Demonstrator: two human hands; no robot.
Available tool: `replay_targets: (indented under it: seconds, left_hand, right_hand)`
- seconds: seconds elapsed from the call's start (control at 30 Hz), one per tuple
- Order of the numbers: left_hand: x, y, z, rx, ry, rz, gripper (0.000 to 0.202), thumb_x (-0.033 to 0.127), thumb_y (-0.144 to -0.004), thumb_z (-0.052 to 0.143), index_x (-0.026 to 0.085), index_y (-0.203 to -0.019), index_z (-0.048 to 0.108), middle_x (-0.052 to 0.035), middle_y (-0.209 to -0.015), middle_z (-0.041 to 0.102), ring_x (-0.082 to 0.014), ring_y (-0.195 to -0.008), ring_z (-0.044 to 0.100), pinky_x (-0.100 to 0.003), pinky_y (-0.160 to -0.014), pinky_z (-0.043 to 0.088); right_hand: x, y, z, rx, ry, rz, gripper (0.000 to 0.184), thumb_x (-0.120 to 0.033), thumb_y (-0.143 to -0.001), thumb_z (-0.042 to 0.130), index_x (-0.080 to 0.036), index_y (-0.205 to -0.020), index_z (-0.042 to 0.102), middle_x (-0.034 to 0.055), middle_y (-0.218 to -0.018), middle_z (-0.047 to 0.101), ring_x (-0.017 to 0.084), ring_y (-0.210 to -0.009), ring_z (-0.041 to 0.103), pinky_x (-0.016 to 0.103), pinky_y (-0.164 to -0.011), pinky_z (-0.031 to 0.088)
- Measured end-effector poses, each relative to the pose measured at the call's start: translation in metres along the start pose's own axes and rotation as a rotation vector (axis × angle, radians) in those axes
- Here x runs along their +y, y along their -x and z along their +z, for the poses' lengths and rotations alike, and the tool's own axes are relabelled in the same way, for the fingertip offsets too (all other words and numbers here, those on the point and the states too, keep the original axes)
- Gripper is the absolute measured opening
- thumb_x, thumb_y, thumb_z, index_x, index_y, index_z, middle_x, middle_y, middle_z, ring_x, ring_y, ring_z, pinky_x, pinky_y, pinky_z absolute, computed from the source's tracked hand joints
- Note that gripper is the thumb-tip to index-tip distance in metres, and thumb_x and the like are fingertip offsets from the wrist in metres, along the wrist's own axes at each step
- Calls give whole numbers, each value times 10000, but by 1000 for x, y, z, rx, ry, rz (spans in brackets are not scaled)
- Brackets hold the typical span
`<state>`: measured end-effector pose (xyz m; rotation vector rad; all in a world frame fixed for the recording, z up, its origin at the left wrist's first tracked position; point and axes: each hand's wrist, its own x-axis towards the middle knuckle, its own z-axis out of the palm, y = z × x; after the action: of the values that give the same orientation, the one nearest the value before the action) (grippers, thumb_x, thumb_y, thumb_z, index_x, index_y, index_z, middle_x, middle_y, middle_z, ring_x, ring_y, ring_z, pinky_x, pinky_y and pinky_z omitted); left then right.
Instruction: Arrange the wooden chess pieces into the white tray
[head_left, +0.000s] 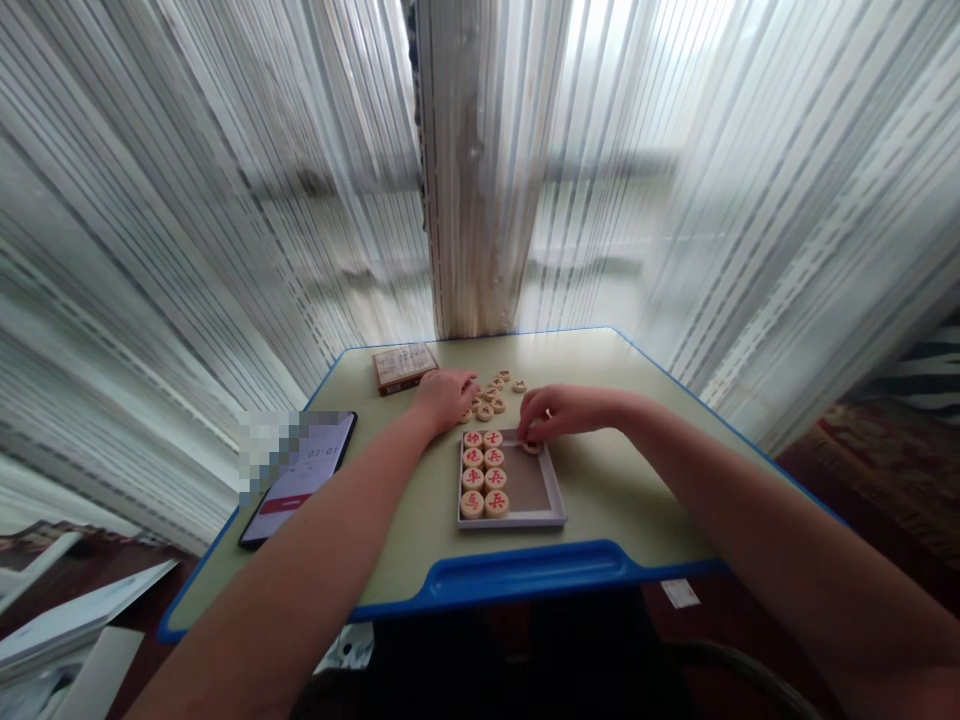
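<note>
A shallow open box (555, 490) stands on the table in front of me. Two columns of round xiangqi pieces (496, 479) with red characters fill its left side, lying flat. At the box's far right corner, my right hand (546, 410) is closed, fingertips pinching another xiangqi piece (532, 448) just inside the rim; its face is mostly hidden. My left hand (448, 398) lies palm down beyond the box, fingers loosely extended at the edge of a scattered group of loose xiangqi pieces (485, 411) with dark characters. Part of that group is hidden by the hand.
Behind my left hand sits a brown printed box (405, 366). A phone (304, 480) showing a timer lies at the table's left. The table (600, 500) has a blue rim with a moulded tray (529, 572) at its near edge. Striped curtains (480, 170) hang behind.
</note>
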<state>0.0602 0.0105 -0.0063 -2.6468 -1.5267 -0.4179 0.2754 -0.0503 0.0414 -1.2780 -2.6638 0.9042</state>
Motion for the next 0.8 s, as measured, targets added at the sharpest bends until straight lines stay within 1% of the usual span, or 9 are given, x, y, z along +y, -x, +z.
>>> replay_targets:
  seconds: [0.07, 0.13, 0.2, 0.3, 0.37, 0.47, 0.57, 0.67, 0.8]
  left_hand:
    - [0, 0, 0, 0, -12, 5, 396, 364, -908, 355, 176, -1146, 611, -105, -1078, 674, -227, -1007, 606, -353, -903, 430]
    - [0, 0, 0, -2, -24, 9, 398, 364, -911, 346, 181, -1134, 619, -105, -1075, 675, -229, -1007, 606, -357, -905, 425]
    - [1, 0, 0, 1, -31, 16, 397, 365, -911, 341, 185, -1114, 631, -102, -1066, 678, -232, -1002, 606, -362, -902, 421]
    - [1, 1, -1, 12, -34, 35, 392, 365, -911, 337, 188, -1075, 646, -96, -1050, 684, -233, -989, 607, -368, -890, 418]
    - [1, 1, -1, 12, -38, 42, 388, 366, -910, 342, 188, -1056, 654, -95, -1045, 685, -232, -985, 605, -369, -889, 414]
    - [2, 1, -2, 1, -35, 34, 381, 363, -907, 352, 191, -1033, 668, -96, -1036, 689, -229, -982, 603, -363, -892, 408]
    - [0, 1, -2, -18, -18, 30, 388, 383, -904, 362, 205, -1006, 691, -90, -1008, 699, -220, -967, 606, -345, -879, 413]
    - [-5, -1, -3, -35, 16, 22, 394, 413, -896, 382, 220, -1014, 704, -76, -1013, 706, -211, -960, 612, -322, -862, 428]
    - [-13, -5, -2, -55, 82, 4, 316, 362, -853, 485, 233, -1041, 704, -52, -1060, 700, -206, -991, 615, -303, -874, 441]
  right_hand:
    - [-5, 5, -2, -18, 9, 88, 512, -429, -651, 696, -185, -1101, 663, 85, -1080, 616, 216, -904, 578, 311, -784, 460]
    - [-12, 11, 0, -52, 22, 142, 886, -483, -522, 770, -217, -1317, 483, 96, -1213, 554, 256, -1010, 560, 334, -842, 461]
    - [-19, 16, 6, -73, 75, 158, 1166, -504, -408, 812, -230, -1425, 312, 115, -1337, 451, 310, -1145, 497, 377, -946, 417]
    - [-30, 19, 16, -56, 179, 147, 1373, -555, -301, 820, -214, -1471, 187, 146, -1436, 319, 390, -1301, 312, 445, -1042, 325]
    - [-35, 19, 21, -44, 219, 145, 1402, -572, -298, 812, -196, -1478, 155, 164, -1439, 309, 407, -1322, 264, 474, -1051, 307]
    - [-38, 17, 23, -25, 238, 131, 1306, -523, -391, 801, -172, -1474, 162, 176, -1406, 360, 387, -1298, 317, 467, -1034, 334]
    - [-32, 12, 22, 18, 243, 96, 1197, -477, -455, 785, -155, -1457, 214, 170, -1386, 393, 361, -1296, 330, 451, -1042, 332]
    - [-22, 7, 20, 39, 243, 59, 1113, -472, -485, 772, -170, -1434, 277, 149, -1392, 396, 344, -1309, 315, 448, -1061, 310]
    - [-12, 4, 18, 32, 235, 6, 988, -491, -511, 758, -215, -1384, 387, 111, -1395, 404, 332, -1318, 303, 447, -1079, 287]
